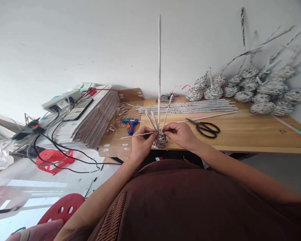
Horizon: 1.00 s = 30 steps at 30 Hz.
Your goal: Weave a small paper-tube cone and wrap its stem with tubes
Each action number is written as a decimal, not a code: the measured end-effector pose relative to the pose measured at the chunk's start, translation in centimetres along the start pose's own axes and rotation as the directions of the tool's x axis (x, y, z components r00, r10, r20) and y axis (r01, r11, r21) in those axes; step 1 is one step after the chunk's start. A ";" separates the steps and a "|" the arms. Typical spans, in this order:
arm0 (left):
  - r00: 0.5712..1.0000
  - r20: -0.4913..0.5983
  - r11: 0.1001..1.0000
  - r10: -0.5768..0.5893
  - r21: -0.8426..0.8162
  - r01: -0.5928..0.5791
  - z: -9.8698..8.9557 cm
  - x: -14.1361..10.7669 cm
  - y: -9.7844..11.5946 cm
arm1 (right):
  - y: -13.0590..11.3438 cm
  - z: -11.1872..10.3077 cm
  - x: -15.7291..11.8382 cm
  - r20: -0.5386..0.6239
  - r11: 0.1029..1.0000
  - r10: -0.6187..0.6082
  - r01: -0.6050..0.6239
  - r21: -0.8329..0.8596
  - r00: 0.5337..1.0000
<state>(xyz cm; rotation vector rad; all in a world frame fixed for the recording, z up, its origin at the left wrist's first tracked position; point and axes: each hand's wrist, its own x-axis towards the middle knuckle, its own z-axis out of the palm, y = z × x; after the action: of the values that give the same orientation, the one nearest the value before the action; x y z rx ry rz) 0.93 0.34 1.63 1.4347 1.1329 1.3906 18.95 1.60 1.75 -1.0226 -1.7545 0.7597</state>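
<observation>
A small round weave of rolled newspaper (160, 141) sits at the table's front edge, with several paper sticks rising from its top. One long paper stick (160, 67) stands almost straight up. My left hand (143, 142) is closed at the left of the weave's top, pinching a thin paper stick (126, 137) that points out to the left. On the other side my right hand (179, 134) pinches at the base of a paper stick (168, 108) that leans right. Fingertips of both hands nearly meet and partly hide the top of the weave.
Behind the hands lies a row of paper sticks (185, 107). Black-handled scissors (207, 129) rest to the right, a blue glue gun (130, 125) to the left on cardboard. Several woven gourd shapes (268, 87) crowd the back right. Stacked paper (95, 117) and cables (65, 147) are at left.
</observation>
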 end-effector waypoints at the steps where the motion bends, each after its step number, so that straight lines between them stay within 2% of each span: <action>1: 1.000 -0.004 1.000 0.003 -0.006 -0.003 0.0 0.0 0.0 | 0.1 0.1 -0.1 -0.009 1.000 -0.014 0.014 -0.001 1.000; 7: 1.000 -0.002 1.000 -0.006 -0.028 0.006 -0.1 -0.1 -0.1 | 0.1 0.0 -0.3 -0.036 0.988 -0.142 0.140 -0.065 0.989; 9: 1.000 0.001 1.000 -0.001 -0.016 0.001 0.0 -0.1 0.0 | -0.1 0.0 -0.4 -0.033 0.985 -0.151 0.148 -0.086 0.988; 15: 0.999 -0.045 1.000 0.003 0.011 -0.002 0.5 -0.2 0.5 | -0.6 0.9 -1.1 -0.097 0.997 -0.070 0.068 -0.025 0.993; 21: 0.999 -0.038 0.999 -0.022 -0.047 0.020 0.6 -0.3 0.2 | -0.9 1.7 -1.4 -0.174 0.997 0.045 -0.034 0.063 0.984; 25: 1.000 -0.014 0.997 -0.016 -0.073 0.015 0.2 -0.3 -0.4 | -1.1 1.7 -1.0 -0.158 0.990 0.104 -0.086 0.116 0.982; 30: 0.998 0.032 0.984 -0.058 -0.167 0.063 0.2 -0.3 -0.5 | -1.0 1.4 -0.6 -0.074 0.984 0.137 -0.127 0.128 0.988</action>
<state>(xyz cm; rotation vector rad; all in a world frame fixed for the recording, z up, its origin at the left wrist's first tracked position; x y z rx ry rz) 1.07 0.20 1.09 1.2856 1.0087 1.3854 17.48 0.53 1.81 -1.0794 -1.5613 0.8852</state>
